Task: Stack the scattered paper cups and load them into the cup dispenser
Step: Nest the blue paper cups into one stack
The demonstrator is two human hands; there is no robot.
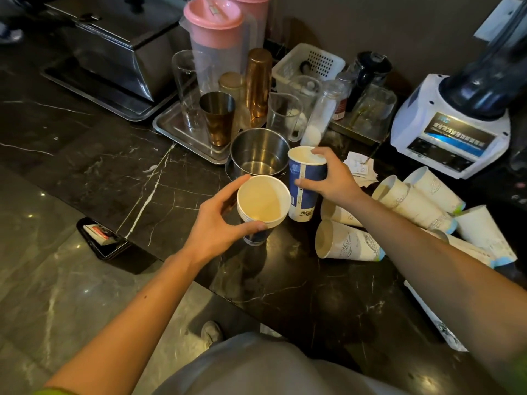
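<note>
White paper cups with blue-green bases lie tipped in a loose heap on the black marble counter, just beyond the right hand, whose fingers pinch an upright blue cup at rim and side. The left hand wraps thumb and fingers around a nested blue stack, mouth up, cream inside.

The single head view looks steeply down from close above the dark marble counter.

Bare forearms, bright green sleeve edges, grey trousers, a worn grey shoe.
</note>
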